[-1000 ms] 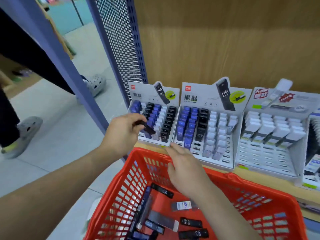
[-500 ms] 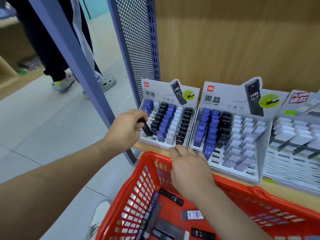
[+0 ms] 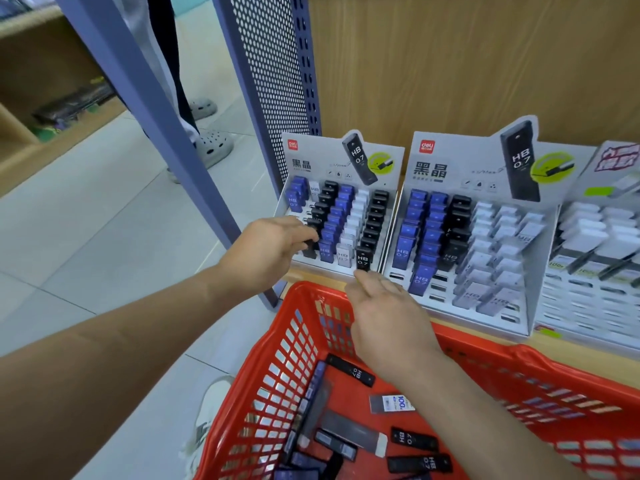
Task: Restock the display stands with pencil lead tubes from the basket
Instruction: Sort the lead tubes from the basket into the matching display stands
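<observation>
My left hand [image 3: 268, 249] pinches a black lead tube [image 3: 311, 241] and holds it against the front left slots of the left display stand [image 3: 341, 154]. That stand carries columns of blue, black and white tubes. My right hand [image 3: 388, 317] hovers flat over the far rim of the red basket [image 3: 277, 368], its fingertips just under a black HB 0.7 tube [image 3: 363, 259] at the stand's front edge. It holds nothing. Several loose black, blue and clear tubes [image 3: 412, 439] lie on the basket floor. A second stand [image 3: 450, 168] stands to the right, its front slots bare.
A third stand with white tubes [image 3: 595, 233] sits at the far right on the wooden shelf. A purple upright post [image 3: 149, 112] and perforated panel [image 3: 273, 81] border the left side. A person's legs and grey clogs [image 3: 213, 147] stand on the tiled floor behind.
The view has shifted left and closer. My left hand has brought the black tube down into the stand's front left slots. My right hand stays over the basket rim.
</observation>
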The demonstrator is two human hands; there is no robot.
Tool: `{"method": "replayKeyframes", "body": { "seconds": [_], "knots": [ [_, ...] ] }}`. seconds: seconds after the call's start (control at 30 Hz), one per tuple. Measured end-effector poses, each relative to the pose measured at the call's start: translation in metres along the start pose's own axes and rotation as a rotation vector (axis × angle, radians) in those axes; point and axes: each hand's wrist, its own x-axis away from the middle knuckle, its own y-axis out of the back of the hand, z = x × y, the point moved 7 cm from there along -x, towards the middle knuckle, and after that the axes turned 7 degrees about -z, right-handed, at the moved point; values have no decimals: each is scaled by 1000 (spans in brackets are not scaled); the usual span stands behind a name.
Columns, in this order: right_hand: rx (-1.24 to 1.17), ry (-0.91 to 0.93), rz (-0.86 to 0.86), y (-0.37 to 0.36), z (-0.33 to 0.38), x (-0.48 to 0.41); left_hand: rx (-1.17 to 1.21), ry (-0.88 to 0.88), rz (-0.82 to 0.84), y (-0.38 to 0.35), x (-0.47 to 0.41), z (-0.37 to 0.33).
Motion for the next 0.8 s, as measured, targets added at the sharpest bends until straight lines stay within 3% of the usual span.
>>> {"method": "replayKeyframes", "body": {
  "seconds": [0.23, 0.53, 0.6, 0.7, 0.8],
  "knots": [
    [-69, 29, -3, -7, -2, 3, 43, 350, 1, -12, 8, 16],
    [-139, 63, -69, 20, -23, 34, -35, 112, -143, 21, 22, -32],
    [-109, 69, -15, 11, -31, 51, -10, -12, -56, 10, 44, -57],
    [-21, 51, 213, -29, -49, 84, -2, -147, 174, -31, 91, -91],
    [40, 15, 394, -82, -69, 121, -78, -109, 466, -84, 140, -104]
  ]
}}
